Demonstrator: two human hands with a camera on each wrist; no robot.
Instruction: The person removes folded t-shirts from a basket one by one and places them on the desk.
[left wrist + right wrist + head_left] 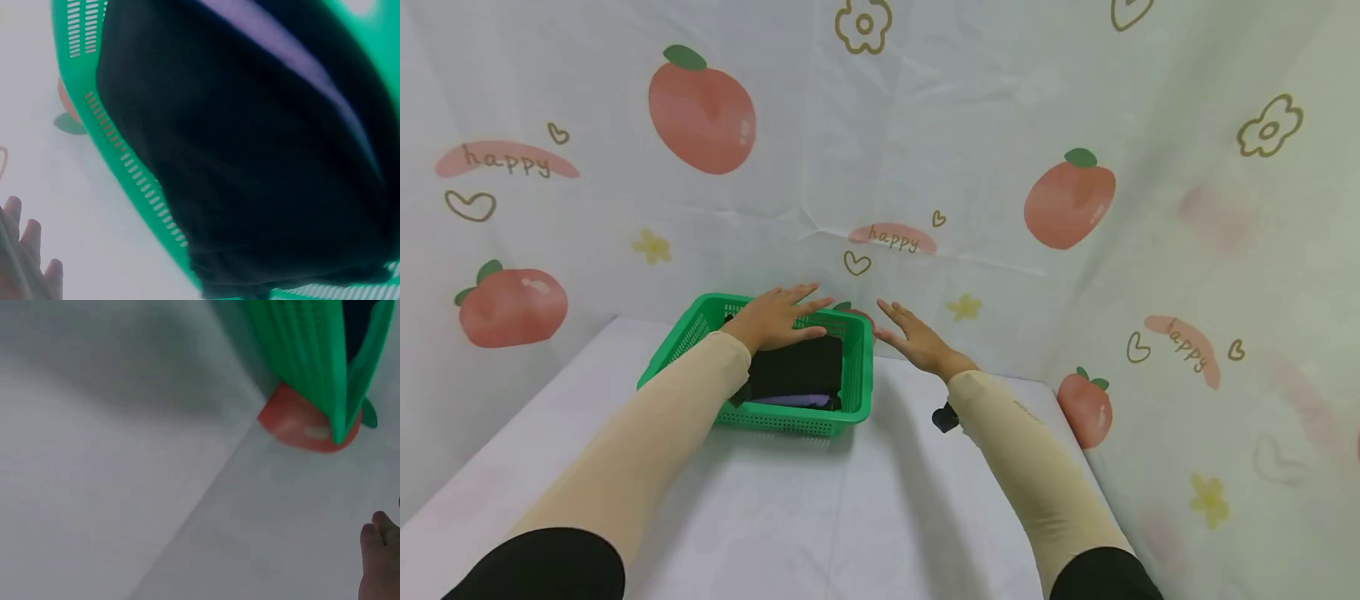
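A green plastic basket (862,375) with slotted walls stands on the white table at the back. Inside it lies folded black cloth (801,367), with a strip of purple fabric (793,401) along the near side. My left hand (772,318) hovers over the basket, fingers straight and spread, gripping nothing. To the right of the basket my right hand (921,340) is held in the air, its fingers extended and nothing in it. In the left wrist view the black cloth (237,150) fills most of the basket; the left fingertips (31,234) show at the lower left corner.
The white table (790,517) stretches in front of the basket. Behind it and at the right hangs a white curtain (970,125) printed with red fruit, flowers and "happy". A small black device (945,418) sits under the right wrist.
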